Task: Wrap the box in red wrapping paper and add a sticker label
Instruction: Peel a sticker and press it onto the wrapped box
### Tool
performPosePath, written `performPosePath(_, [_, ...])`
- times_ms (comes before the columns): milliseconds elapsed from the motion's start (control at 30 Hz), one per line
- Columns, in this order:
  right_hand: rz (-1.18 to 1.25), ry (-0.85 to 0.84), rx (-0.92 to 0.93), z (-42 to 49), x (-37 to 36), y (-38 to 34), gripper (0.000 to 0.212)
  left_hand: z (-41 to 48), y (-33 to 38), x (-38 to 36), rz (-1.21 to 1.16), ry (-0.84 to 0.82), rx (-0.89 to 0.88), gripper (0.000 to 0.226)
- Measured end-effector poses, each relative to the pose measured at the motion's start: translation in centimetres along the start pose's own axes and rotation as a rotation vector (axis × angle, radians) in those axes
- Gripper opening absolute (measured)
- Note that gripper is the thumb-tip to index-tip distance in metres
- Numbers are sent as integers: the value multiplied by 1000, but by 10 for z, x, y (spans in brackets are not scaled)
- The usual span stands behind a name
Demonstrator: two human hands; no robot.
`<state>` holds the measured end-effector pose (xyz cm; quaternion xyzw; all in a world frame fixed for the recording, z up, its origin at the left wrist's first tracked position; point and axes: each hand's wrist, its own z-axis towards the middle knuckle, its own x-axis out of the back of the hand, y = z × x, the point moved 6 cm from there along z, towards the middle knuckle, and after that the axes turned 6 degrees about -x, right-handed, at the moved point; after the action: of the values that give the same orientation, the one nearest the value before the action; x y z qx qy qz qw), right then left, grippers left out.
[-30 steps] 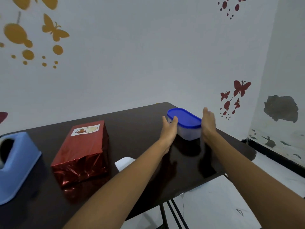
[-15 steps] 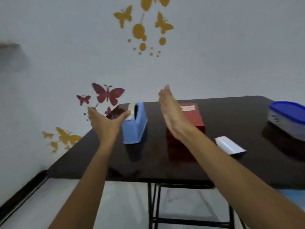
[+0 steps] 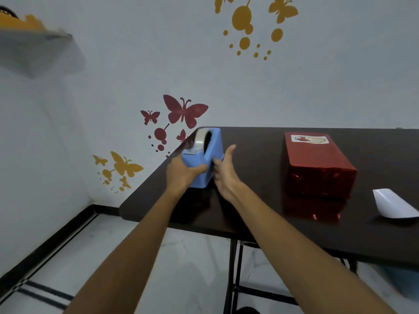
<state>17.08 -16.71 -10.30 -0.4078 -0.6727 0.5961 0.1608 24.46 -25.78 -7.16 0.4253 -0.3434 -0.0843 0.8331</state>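
**Blue dispenser gripped at the table's corner, red box already dressed**

Blue plastic is what I have hold of: the tape dispenser [image 3: 214,146] stands near the left corner of the dark table [image 3: 260,143]. My left hand [image 3: 181,174] is curled round its near end, thumb over the top. My right hand [image 3: 224,172] lies flat along its right side with the fingers straight, bracing and not gripping.

The box [image 3: 317,164] sits well apart to the right, fully covered in shiny red paper, with the sticker label [image 3: 309,139] on its top near the far edge. A white slip [image 3: 394,203] lies beyond it. I judge the wrapping done and this a tidy-up move.

The risks I see:
- The dispenser is close to the table's edge, so a pull to the left could tip it off.
- Only one hand truly holds it, so if it is heavy it may twist out on lifting.
- The cutter end is under my left fingers, which could catch on it.
- A sweep to the right could scuff the foil.
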Motion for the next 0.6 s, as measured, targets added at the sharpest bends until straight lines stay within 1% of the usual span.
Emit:
performPosePath(67, [-9, -73, -4, 0, -32, 13, 95, -3, -19, 30, -2, 26, 17, 51])
performPosePath(167, [-12, -133, -24, -1, -66, 26, 90, -4, -42, 62, -30, 28, 52, 75])
performPosePath(233, [-25, -155, -17, -2, -77, 29, 85, -6, -48, 73, -32, 25, 59, 86])
performPosePath(333, [-42, -129, 9, 0, -76, 30, 83, -6, -50, 70, -36, 12, 52, 91])
performPosePath(433, [-47, -104, 22, -5, -69, 24, 89, -4, -48, 59, -69, -23, 62, 93])
performPosePath(500, [-52, -146, 25, -11, -64, 19, 91, -4, -48, 56, -81, -36, 92, 97])
performPosePath(600, [-154, -213, 35, -37, -56, 9, 88, -10, -46, 57, -105, -46, 133, 100])
